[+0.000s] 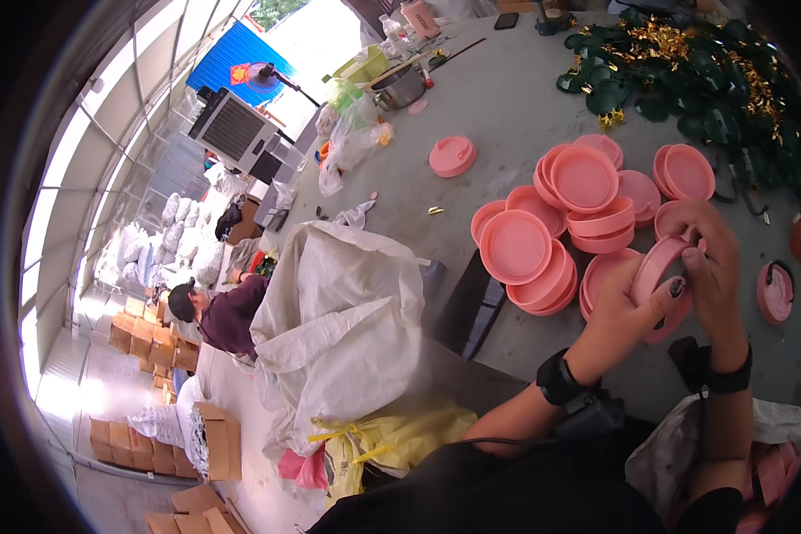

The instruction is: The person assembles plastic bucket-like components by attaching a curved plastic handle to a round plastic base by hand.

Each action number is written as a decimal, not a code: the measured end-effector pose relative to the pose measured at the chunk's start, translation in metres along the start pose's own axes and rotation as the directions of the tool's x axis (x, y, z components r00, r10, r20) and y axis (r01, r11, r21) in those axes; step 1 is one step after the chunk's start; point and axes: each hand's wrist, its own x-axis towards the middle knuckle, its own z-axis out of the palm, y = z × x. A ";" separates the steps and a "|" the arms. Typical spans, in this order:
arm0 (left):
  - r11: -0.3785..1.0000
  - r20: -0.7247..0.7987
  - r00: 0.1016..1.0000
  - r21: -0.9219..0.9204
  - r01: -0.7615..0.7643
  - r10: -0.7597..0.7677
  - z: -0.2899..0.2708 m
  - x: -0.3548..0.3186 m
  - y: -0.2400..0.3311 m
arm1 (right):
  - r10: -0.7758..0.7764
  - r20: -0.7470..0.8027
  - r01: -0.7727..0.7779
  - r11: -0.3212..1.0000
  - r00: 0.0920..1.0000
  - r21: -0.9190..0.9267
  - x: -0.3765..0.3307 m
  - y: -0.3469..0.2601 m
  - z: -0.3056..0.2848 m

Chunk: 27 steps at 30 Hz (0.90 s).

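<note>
The lid you hold is salmon pink, like the stacked lids beyond it on the grey table. Far right, the leaves are dark green flecked with gold. Left of you, the big sack is white and the bag yellow.

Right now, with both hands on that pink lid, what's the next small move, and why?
Probably set the pink lid onto the nearest stack of pink lids: the left hand and right hand grip it on edge just above that pile.
</note>
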 end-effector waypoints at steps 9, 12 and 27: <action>0.991 0.036 0.996 0.100 -0.085 0.082 -0.006 0.017 -0.034 | 0.291 0.033 -0.282 0.946 0.956 -0.161 -0.007 0.067 -0.078; 0.988 -0.051 0.997 0.146 -0.052 0.060 -0.016 0.019 -0.025 | 0.313 -0.364 -0.437 0.835 0.877 -0.335 0.005 0.075 -0.131; 0.440 0.258 0.942 0.835 -0.329 0.215 -0.023 0.024 -0.063 | 0.461 -0.522 -0.696 0.498 0.718 -0.518 -0.028 0.136 -0.193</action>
